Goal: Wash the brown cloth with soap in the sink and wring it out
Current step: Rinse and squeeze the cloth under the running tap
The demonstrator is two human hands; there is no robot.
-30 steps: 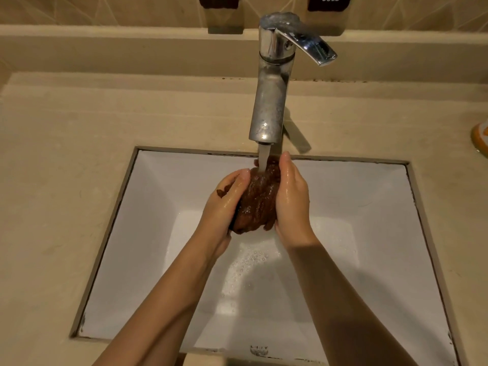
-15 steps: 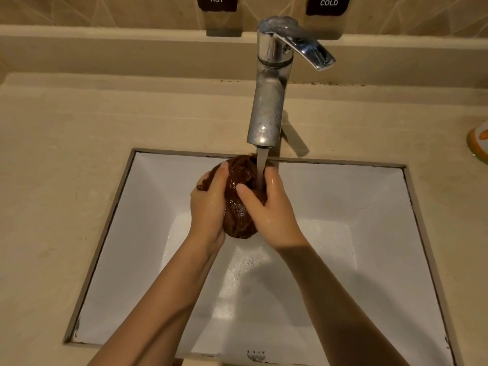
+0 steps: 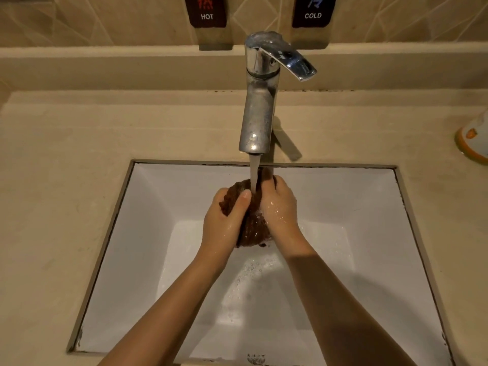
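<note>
The wet brown cloth (image 3: 254, 225) is bunched into a ball over the white sink (image 3: 148, 233), right under the running water. My left hand (image 3: 225, 219) grips its left side, thumb laid across the top. My right hand (image 3: 278, 207) grips the right side, fingers curled over the cloth's far edge. Both hands are wet. The stream from the chrome faucet (image 3: 260, 107) lands on the cloth between my thumbs. Most of the cloth is hidden between my palms.
Soapy bubbles (image 3: 250, 273) float on the sink floor below my hands. A beige counter (image 3: 66, 167) surrounds the basin. An orange-and-white object (image 3: 474, 140) sits at the right edge. HOT (image 3: 206, 11) and COLD (image 3: 313, 10) labels hang on the wall behind.
My hands have shifted on the cloth, rubbing and turning it under the stream. The left thumb now lies over the top and the right hand sits further back.
</note>
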